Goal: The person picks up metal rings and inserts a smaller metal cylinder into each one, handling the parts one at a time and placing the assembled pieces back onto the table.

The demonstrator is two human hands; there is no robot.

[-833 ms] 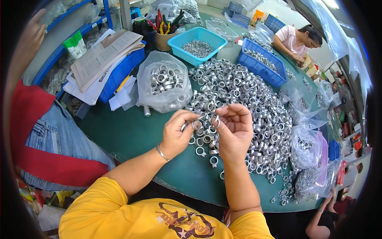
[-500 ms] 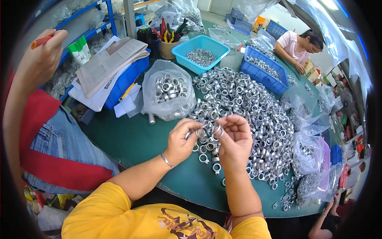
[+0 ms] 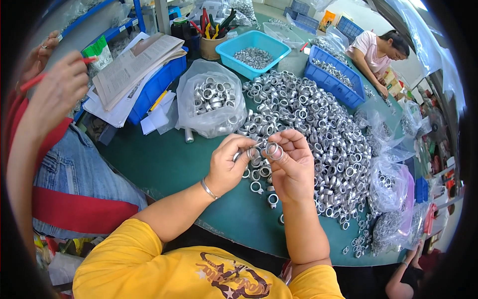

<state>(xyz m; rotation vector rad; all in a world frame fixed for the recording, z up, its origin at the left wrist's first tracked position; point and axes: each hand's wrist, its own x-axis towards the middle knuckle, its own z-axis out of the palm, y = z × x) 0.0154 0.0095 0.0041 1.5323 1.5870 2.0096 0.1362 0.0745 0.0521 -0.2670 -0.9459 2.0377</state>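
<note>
The left hand (image 3: 229, 163) pinches metal rings (image 3: 254, 152) in its fingers (image 3: 240, 142); the right hand (image 3: 293, 167) grips another ring (image 3: 268, 148). Similar rings (image 3: 333, 157) heap the bench (image 3: 154, 159).

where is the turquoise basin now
In the head view, the turquoise basin sits at upper centre, beyond the pile of metal rings, between the brown tool pot and a long blue crate.

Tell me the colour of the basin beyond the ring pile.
The basin is turquoise, with the head view showing it best.
</note>
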